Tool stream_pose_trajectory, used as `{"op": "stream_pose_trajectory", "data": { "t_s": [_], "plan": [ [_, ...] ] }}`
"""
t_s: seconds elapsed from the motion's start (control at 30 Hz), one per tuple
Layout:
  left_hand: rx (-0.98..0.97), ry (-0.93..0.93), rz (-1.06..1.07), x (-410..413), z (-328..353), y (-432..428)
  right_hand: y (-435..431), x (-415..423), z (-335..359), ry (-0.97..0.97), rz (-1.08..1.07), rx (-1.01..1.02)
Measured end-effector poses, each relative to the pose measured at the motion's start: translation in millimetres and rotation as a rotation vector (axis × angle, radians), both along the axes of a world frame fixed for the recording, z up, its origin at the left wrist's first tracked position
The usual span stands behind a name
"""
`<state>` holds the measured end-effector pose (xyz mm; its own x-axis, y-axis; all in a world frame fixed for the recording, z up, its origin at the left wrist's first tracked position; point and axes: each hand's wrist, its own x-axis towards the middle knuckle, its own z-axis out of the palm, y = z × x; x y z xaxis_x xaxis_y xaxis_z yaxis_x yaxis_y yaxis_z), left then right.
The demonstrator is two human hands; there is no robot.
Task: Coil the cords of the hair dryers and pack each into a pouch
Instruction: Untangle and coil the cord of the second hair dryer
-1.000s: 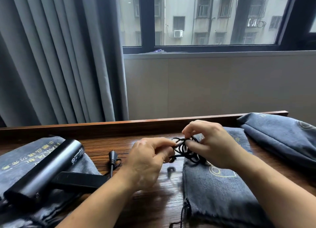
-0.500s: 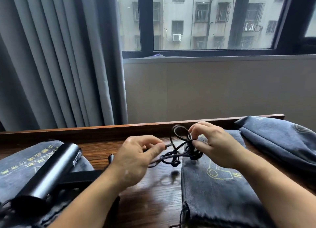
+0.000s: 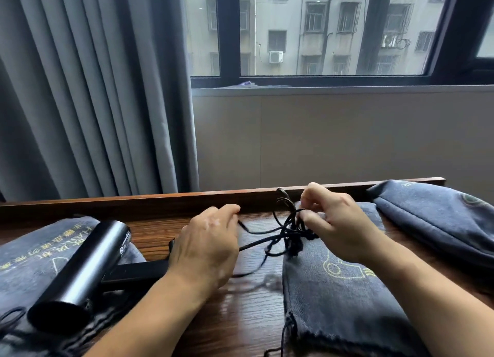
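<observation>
Hands have drawn apart. The left hand (image 3: 208,249) has slid back toward 8 o'clock, while the right hand (image 3: 339,231) has kept its place at about 3 o'clock from it. The cord (image 3: 290,232), a tight bunch a second ago, now sags between them in loose, uneven loops, with one strand stretched across.

By the look of it the bundle is being shaken out or redone, not finished. Coiling is still the step in hand, and no packing of this dryer has begun.

The right grip pinches the knot of loops between thumb and fingertips. The left grip is curled, and a strand runs into its fingertips. It looks pinched there, though the contact itself is hidden.

The dryer (image 3: 80,271) lies at 8 o'clock on the left pouch (image 3: 34,247), its handle pointing toward 3 o'clock and passing under the left wrist. The middle pouch (image 3: 334,298) lies flat at 5 o'clock, below the right hand. The right pouch (image 3: 441,220), at 3 o'clock, bulges and is probably already filled.

Slack loops trail over the middle pouch and the bare worktop (image 3: 240,319), blurred low down. They could catch on that pouch's own drawstring or on the handle.

The curtain (image 3: 93,89) hangs at 10 o'clock and the window (image 3: 320,27) is at 1 o'clock, both well clear.
</observation>
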<state>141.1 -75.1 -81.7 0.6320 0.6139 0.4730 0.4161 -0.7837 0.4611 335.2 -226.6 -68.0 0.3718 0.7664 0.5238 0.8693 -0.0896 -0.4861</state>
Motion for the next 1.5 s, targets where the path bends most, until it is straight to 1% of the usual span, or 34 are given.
{"op": "stream_pose_trajectory", "data": {
  "t_s": [0.03,0.1,0.17,0.2,0.23,0.27,0.33,0.37,0.4,0.5,0.57,0.67,0.73,0.83,0.9,1.03,1.07,1.13,1.23,1.27,1.4,1.5],
  "plan": [
    [0.082,0.042,0.022,2.1,-3.4,0.1,0.8,-3.2,1.2,0.021,0.032,-0.005],
    [0.266,0.079,-0.003,7.8,-5.6,-2.0,2.1,-7.6,0.7,0.055,0.083,-0.023],
    [0.399,0.056,-0.119,13.3,-5.7,-9.7,3.3,-10.5,-0.1,0.076,0.106,-0.026],
    [0.400,0.055,-0.215,16.3,-5.6,-14.6,3.7,-11.0,-0.6,0.085,0.111,-0.018],
    [0.347,0.062,-0.302,18.3,-5.5,-19.4,3.3,-11.5,-1.1,0.090,0.107,-0.011],
    [0.246,0.086,-0.356,19.0,-4.9,-22.3,3.7,-11.7,-1.7,0.089,0.100,-0.006],
    [-0.003,0.124,-0.391,19.1,-8.3,-24.4,4.6,-14.1,-3.0,0.068,0.096,-0.002],
    [-0.069,0.109,-0.393,20.2,-11.5,-26.5,6.0,-16.6,-4.1,0.052,0.099,-0.003],
    [-0.086,0.088,-0.389,21.9,-14.3,-28.6,7.7,-19.1,-5.5,0.038,0.101,-0.007],
    [-0.067,0.079,-0.324,25.7,-17.8,-28.3,11.9,-21.0,-9.2,0.037,0.099,-0.007],
    [0.028,0.009,-0.299,27.1,-18.6,-25.8,12.5,-16.7,-9.0,0.051,0.063,0.013],
    [0.239,-0.104,-0.351,26.1,-15.0,-25.7,12.0,-12.2,-8.4,0.019,-0.001,0.018],
    [0.268,-0.128,-0.356,24.1,-14.5,-23.1,11.9,-10.9,-9.2,-0.033,-0.021,0.010],
    [0.191,-0.177,-0.335,16.3,-11.3,-17.8,9.7,-4.8,-8.9,-0.069,-0.063,0.010],
    [0.114,-0.183,-0.369,11.6,-7.9,-18.2,8.9,-1.2,-8.6,-0.084,-0.095,0.013],
    [-0.114,-0.066,-0.460,11.9,-8.6,-21.4,8.9,-1.3,-10.2,-0.133,-0.109,0.009],
    [-0.108,-0.030,-0.474,13.2,-9.8,-21.8,8.8,-1.3,-10.7,-0.135,-0.106,-0.002],
    [-0.087,-0.039,-0.494,13.6,-9.7,-22.8,9.1,-0.6,-11.6,-0.134,-0.105,-0.014],
    [-0.200,-0.111,-0.477,9.2,-1.9,-24.9,10.0,2.3,-12.4,-0.120,-0.138,-0.020],
    [-0.208,-0.133,-0.475,8.3,0.2,-25.0,10.0,4.0,-12.8,-0.109,-0.155,-0.028],
    [-0.138,-0.270,-0.496,3.5,-1.2,-23.2,9.4,6.7,-13.6,-0.073,-0.178,-0.076],
    [-0.123,-0.358,-0.600,2.6,-0.6,-24.0,9.2,8.4,-14.4,-0.066,-0.205,-0.080]
  ]
}}
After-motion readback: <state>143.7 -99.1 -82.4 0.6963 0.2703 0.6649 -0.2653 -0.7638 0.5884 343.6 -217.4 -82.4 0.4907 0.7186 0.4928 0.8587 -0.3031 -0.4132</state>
